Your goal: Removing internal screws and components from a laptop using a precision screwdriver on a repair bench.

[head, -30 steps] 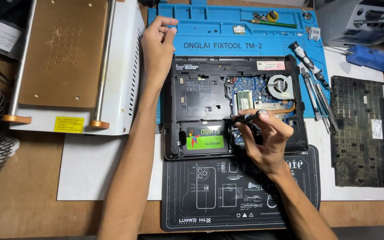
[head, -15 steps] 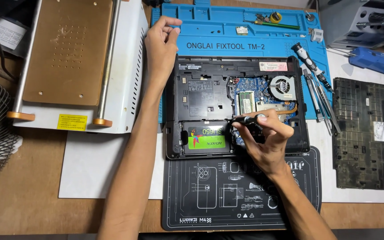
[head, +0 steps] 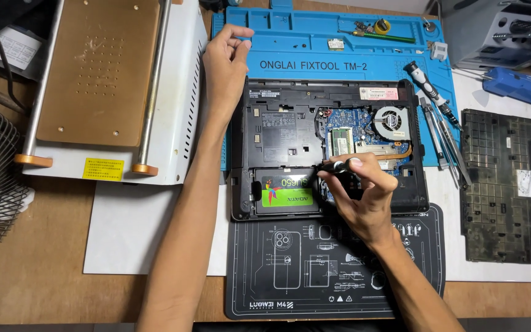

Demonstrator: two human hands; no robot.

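- One right hand (head: 364, 200) is closed around one slim black screwdriver with a silver collar (head: 334, 166), its tip down inside the laptop.
- One left hand (head: 224, 64) rests on the laptop's upper left corner, thumb and fingertips pinched together; what they hold, if anything, cannot be told.
- One opened black laptop base (head: 290, 132) lies bottom-up on the bench, showing one green-labelled drive (head: 285, 192), one round fan (head: 391, 118) and one blue circuit board.
- Two mats lie beneath: one blue silicone mat (head: 314, 43), one black printed mat (head: 314, 280).

My left hand (head: 225, 61) and right hand (head: 364, 197) are bare, no gloves, rings or watch; both forearms show uncovered, with no sleeves reaching into view.
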